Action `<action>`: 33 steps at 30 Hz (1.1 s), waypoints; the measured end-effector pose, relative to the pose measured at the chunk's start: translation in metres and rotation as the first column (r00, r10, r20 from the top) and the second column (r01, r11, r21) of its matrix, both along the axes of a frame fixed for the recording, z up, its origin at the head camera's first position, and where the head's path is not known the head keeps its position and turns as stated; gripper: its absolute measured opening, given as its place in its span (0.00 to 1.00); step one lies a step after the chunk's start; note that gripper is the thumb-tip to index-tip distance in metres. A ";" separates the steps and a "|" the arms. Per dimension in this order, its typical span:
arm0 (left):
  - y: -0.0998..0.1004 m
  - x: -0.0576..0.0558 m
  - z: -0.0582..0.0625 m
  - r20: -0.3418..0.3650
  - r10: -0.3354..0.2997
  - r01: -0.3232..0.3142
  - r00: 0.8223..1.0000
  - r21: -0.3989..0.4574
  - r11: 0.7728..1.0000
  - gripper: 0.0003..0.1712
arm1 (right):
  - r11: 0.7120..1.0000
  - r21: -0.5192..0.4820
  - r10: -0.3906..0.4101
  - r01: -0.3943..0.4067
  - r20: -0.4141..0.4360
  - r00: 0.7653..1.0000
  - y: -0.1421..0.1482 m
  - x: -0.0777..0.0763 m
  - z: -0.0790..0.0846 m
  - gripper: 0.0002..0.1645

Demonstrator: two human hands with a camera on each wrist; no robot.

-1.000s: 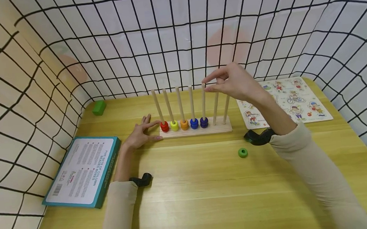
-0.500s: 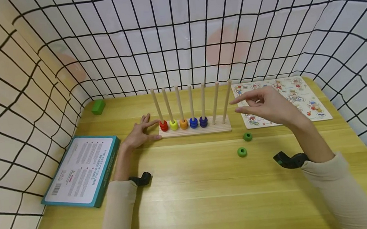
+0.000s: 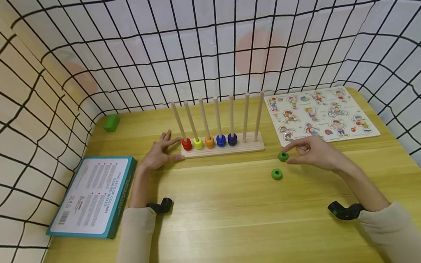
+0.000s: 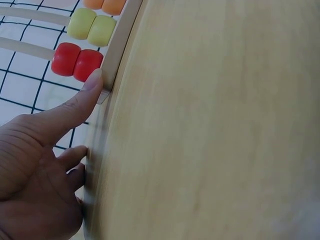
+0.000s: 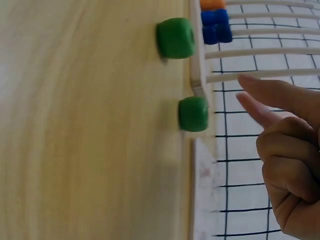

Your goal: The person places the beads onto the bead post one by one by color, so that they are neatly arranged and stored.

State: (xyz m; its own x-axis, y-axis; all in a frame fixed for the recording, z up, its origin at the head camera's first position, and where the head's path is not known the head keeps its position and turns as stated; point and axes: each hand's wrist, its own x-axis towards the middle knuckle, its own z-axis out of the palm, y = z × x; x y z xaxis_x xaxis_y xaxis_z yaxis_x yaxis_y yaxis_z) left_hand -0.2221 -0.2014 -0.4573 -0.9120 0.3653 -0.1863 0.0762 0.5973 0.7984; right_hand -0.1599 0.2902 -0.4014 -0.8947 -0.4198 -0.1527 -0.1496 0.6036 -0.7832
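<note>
A wooden bead rack (image 3: 250, 145) with upright pegs stands at the back of the table; red (image 3: 187, 144), yellow (image 3: 198, 143), orange (image 3: 209, 142), blue (image 3: 220, 141) and dark purple (image 3: 232, 139) beads sit low on its pegs. The two rightmost pegs are bare. My left hand (image 3: 156, 155) holds the rack's left end between thumb and index finger, the thumb close to the red beads (image 4: 88, 65) in the left wrist view. Thumb and index parted, my right hand (image 3: 314, 154) is right at a green bead (image 3: 283, 156). Another green bead (image 3: 276, 174) lies nearer the front.
A blue-edged box (image 3: 89, 199) lies at the left, with a green block (image 3: 111, 123) behind it. At the back right is a picture puzzle board (image 3: 328, 116). Black wire mesh (image 3: 218, 56) encloses the table's back and sides.
My right hand has come away from the fifth peg's top, moving right and down to the farther green bead, which it hid at first. The left hand stays at the rack's end.
</note>
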 end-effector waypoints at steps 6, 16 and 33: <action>-0.001 0.000 -0.001 -0.009 -0.003 0.003 1.000 0.004 1.000 0.42 | 0.998 0.015 -0.059 0.058 0.063 0.996 0.005 -0.005 -0.011 0.26; -0.001 0.002 0.001 0.001 0.004 -0.004 1.000 0.008 1.000 0.41 | 0.997 0.049 -0.065 0.060 0.128 0.990 0.000 -0.010 -0.020 0.25; 0.000 0.001 0.000 -0.011 0.011 -0.011 1.000 0.022 1.000 0.41 | 0.996 0.090 -0.035 0.021 0.154 0.987 0.006 -0.008 -0.022 0.25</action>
